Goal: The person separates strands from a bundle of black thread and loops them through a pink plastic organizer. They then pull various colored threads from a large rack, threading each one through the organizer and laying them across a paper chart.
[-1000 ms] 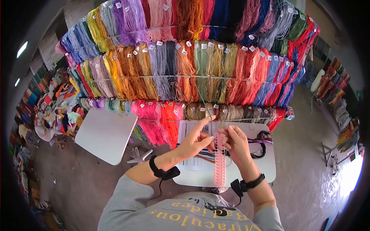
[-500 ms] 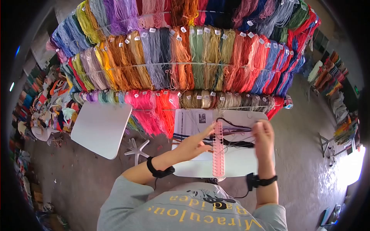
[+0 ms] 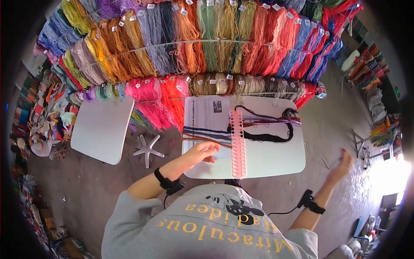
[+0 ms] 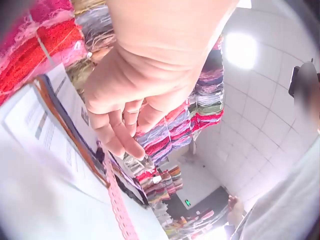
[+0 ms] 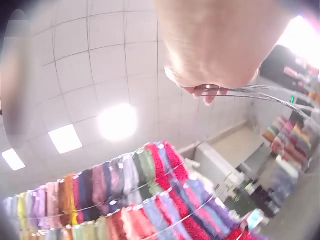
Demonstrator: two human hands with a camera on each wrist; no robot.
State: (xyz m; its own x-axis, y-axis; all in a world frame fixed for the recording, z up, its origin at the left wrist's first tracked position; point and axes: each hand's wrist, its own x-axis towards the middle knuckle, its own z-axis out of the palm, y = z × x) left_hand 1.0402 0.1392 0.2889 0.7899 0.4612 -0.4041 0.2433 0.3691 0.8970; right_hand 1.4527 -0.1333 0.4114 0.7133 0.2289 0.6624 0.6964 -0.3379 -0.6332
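A long pink strip (image 3: 238,146) with holes along both edges lies upright on the white table (image 3: 276,159). Blue, grey and brown threads (image 3: 207,134) run off its left side. Black and purple thread bundles (image 3: 269,137) reach from its right side. My left hand (image 3: 202,154) hovers left of the strip, over the printed sheet, its fingers loosely bent with nothing in them. Out past the table's right edge, my right hand (image 3: 340,166) holds a few thin dark strands (image 5: 270,97), which trail from its fingers in the right wrist view.
Rows of coloured thread skeins (image 3: 215,39) hang on a rack behind the table. A printed sheet (image 3: 207,112) lies under the threads at left. To the left stand another white tabletop (image 3: 103,129) and a star-shaped chair base (image 3: 148,150) on the floor.
My right hand has moved from the strip across the table to the far right, past its edge. My left hand has drawn back from the strip, which now lies on the table.
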